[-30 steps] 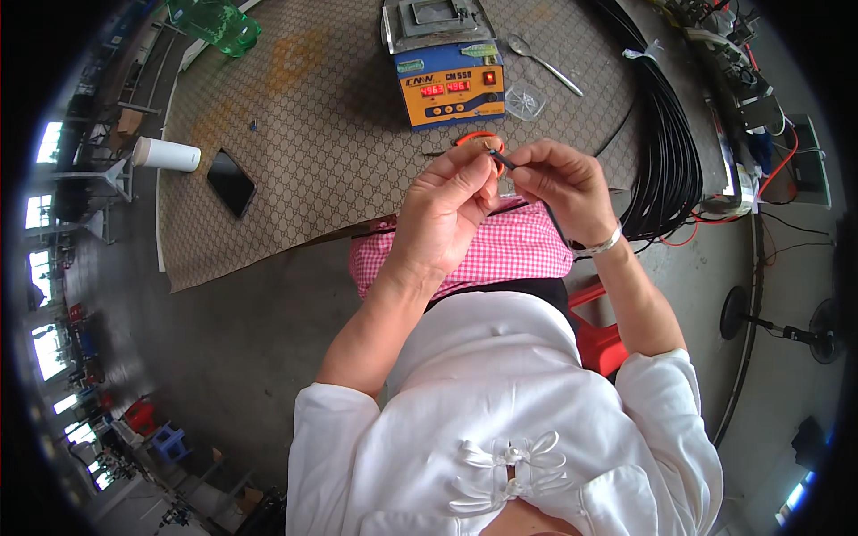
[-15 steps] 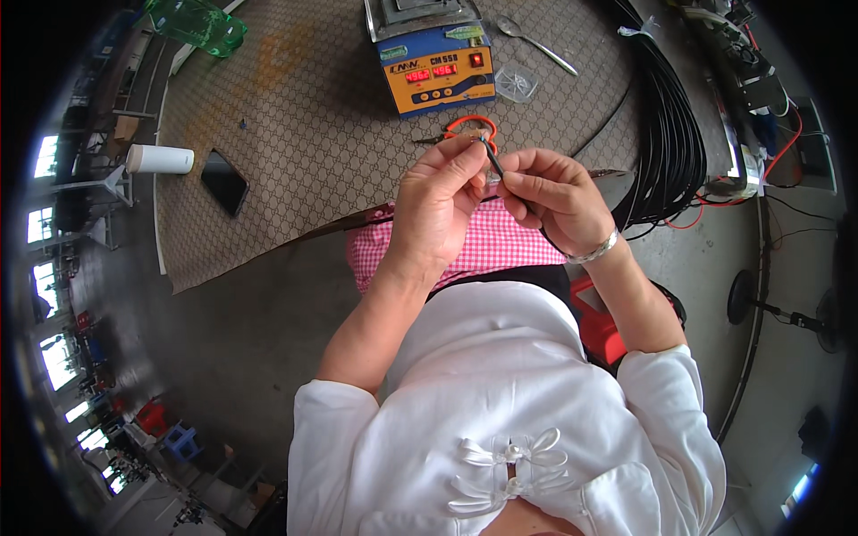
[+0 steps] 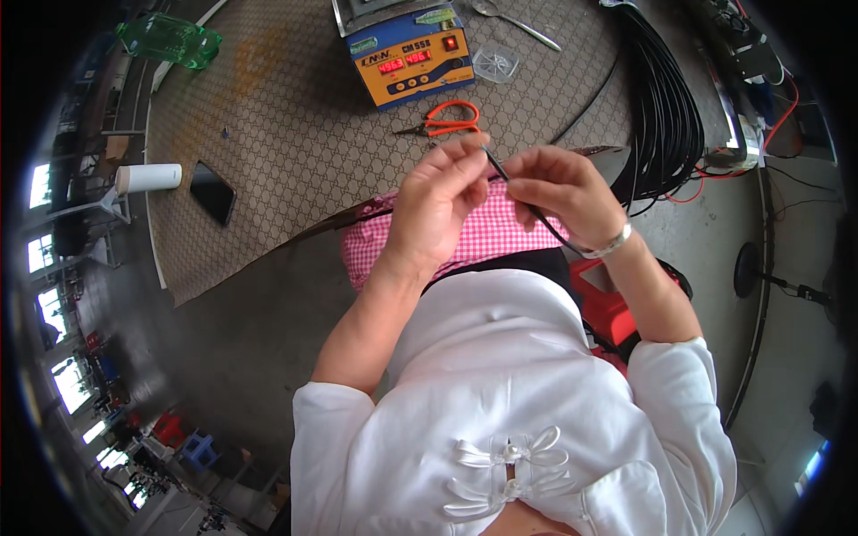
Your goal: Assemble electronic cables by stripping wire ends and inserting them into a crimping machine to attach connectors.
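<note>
both hands meet over the near edge of the tabletop [image 3: 268, 134], left hand [image 3: 438, 210] and right hand [image 3: 559, 192] each pinching the thin black wire [image 3: 527, 207] near its tip, which looks liable to slip free if either pinch loosens.

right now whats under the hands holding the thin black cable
Under the left hand and right hand pinching the thin black cable lies a pink checked cloth; the hands cover its middle.
</note>
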`<state>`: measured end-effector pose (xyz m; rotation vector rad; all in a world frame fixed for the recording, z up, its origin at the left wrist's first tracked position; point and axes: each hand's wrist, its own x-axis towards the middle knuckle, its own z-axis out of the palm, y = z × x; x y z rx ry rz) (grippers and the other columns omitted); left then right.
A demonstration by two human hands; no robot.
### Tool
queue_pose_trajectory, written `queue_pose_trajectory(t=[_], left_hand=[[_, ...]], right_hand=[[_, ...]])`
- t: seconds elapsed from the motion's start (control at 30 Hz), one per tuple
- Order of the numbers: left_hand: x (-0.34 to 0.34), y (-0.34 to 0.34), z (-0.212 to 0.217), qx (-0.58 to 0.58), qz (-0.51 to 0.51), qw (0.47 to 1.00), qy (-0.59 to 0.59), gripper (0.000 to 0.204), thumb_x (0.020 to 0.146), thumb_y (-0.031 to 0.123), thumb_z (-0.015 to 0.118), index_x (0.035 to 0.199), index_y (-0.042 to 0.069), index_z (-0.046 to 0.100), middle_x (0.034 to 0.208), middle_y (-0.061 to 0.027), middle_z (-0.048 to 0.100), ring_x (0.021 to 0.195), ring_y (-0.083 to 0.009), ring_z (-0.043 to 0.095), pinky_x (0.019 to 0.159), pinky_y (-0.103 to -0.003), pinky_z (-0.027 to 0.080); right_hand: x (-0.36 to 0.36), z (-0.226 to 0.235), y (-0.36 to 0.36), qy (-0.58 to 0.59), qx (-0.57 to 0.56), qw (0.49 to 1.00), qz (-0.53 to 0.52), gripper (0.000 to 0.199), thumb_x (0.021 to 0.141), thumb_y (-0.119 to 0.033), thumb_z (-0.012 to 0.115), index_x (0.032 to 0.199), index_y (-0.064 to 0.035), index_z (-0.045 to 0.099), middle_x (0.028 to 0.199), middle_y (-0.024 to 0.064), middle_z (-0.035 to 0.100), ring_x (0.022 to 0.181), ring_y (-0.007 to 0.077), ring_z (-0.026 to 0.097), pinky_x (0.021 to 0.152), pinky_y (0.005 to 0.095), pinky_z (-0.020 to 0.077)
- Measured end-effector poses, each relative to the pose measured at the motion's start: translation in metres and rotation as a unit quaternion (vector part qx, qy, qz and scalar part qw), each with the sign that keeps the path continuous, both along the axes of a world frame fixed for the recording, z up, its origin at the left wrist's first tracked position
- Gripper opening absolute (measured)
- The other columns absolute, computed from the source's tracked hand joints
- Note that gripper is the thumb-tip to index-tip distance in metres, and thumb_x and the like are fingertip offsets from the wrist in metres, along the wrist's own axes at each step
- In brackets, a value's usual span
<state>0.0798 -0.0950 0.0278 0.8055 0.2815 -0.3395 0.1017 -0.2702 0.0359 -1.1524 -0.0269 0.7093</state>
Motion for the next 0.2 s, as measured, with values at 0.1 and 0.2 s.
queue_pose_trajectory(t=[0.1, 0.2], left_hand=[[-0.015, 0.005, -0.020, 0.077, -0.055, 0.995, 0.043, 0.021, 0.084, 0.011, 0.055, 0.105, 0.004, 0.056, 0.081, 0.0003, 0.057, 0.068, -0.0064, 0.051, 0.065, -0.019, 0.041], [-0.031, 0.021, -0.063, 0.126, -0.098, 0.984, 0.084, 0.025, 0.084, 0.014, 0.057, 0.107, 0.003, 0.054, 0.084, 0.0002, 0.058, 0.071, -0.0068, 0.053, 0.066, -0.020, 0.041]], right_hand=[[-0.004, -0.037, -0.048, -0.103, -0.165, 0.976, 0.099, 0.015, 0.080, -0.003, 0.056, 0.093, 0.0042, 0.057, 0.069, 0.0050, 0.058, 0.059, 0.0100, 0.056, 0.055, 0.0231, 0.0462], [-0.010, -0.081, -0.103, -0.191, -0.400, 0.873, 0.205, 0.024, 0.080, -0.008, 0.057, 0.103, -0.0036, 0.060, 0.079, 0.0072, 0.064, 0.069, 0.0164, 0.062, 0.064, 0.0255, 0.0479]])
